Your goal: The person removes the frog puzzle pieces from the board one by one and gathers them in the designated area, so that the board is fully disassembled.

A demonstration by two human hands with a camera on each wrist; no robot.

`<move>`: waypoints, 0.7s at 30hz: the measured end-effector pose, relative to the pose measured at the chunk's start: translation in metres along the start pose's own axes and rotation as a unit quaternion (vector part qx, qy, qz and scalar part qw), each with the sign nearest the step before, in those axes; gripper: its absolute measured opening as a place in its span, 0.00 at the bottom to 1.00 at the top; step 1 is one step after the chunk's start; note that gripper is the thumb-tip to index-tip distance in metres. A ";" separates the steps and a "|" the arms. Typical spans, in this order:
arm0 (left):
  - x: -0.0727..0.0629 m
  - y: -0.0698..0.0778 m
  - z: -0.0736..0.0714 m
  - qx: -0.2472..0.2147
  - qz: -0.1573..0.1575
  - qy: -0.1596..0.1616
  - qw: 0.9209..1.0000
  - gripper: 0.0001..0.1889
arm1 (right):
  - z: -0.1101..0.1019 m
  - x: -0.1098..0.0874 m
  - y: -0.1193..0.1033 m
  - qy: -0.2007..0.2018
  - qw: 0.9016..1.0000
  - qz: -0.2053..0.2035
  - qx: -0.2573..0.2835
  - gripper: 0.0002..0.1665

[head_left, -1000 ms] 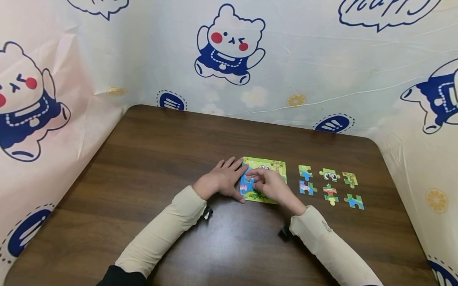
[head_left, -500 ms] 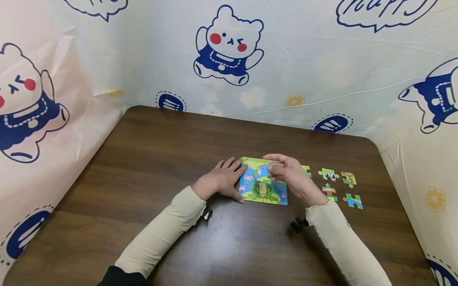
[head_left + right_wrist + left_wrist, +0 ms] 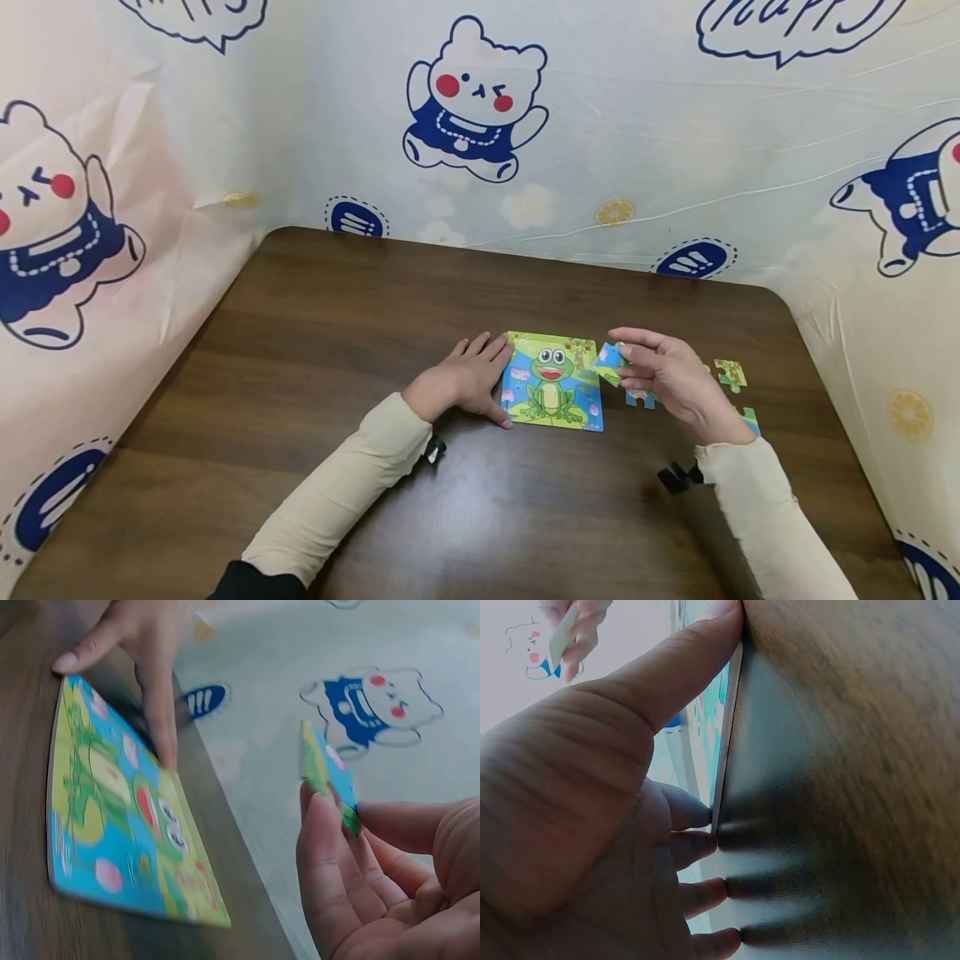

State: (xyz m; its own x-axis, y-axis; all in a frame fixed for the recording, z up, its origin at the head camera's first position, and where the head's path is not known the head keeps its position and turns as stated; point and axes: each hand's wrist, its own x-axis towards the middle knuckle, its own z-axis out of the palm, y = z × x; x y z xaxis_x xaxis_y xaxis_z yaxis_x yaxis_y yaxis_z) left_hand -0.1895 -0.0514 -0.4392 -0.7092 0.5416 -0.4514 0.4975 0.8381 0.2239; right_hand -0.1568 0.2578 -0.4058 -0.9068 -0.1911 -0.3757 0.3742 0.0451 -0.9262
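My right hand (image 3: 667, 373) pinches a jigsaw piece (image 3: 609, 363) between thumb and fingertips, raised and tilted just past the right edge of the frog puzzle board (image 3: 552, 392). Blue, green and pink print shows on the piece (image 3: 330, 769) in the right wrist view. The flat square board carries a green frog on blue and yellow-green. Against its left edge rests my left hand (image 3: 468, 379), fingers spread and fairly straight. In the left wrist view, the thumb and fingertips of that hand (image 3: 577, 787) touch the board's edge and the table.
Loose jigsaw pieces lie right of the board, among them a green one (image 3: 731, 375) and a blue one (image 3: 640, 399); my right hand covers others. A brown wooden table (image 3: 480, 517) lies underneath, with a printed cloth backdrop (image 3: 360, 108) around it.
My right hand has lifted the jigsaw piece from over the board and carried it right, beyond the board's edge, leaving the frog picture uncovered. My left hand has stayed in place.
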 end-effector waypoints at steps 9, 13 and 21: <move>0.001 -0.001 0.002 -0.002 -0.003 0.002 1.000 0.66 | -0.039 -0.025 0.004 0.043 0.999 0.007 -0.003 0.17; 0.000 0.000 0.002 -0.011 -0.003 0.004 1.000 0.66 | -0.053 -0.033 0.004 0.064 0.998 -0.007 0.003 0.14; 0.000 0.002 0.000 -0.017 -0.001 0.007 1.000 0.66 | -0.068 -0.044 0.007 0.059 0.998 -0.023 -0.007 0.15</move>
State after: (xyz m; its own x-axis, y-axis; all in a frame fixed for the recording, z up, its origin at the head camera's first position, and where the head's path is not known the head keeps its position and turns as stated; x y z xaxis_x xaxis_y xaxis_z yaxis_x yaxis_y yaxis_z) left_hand -0.1887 -0.0499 -0.4392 -0.7179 0.5399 -0.4394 0.4781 0.8412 0.2525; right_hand -0.1276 0.3329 -0.3984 -0.9398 -0.0763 -0.3330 0.3297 0.0520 -0.9426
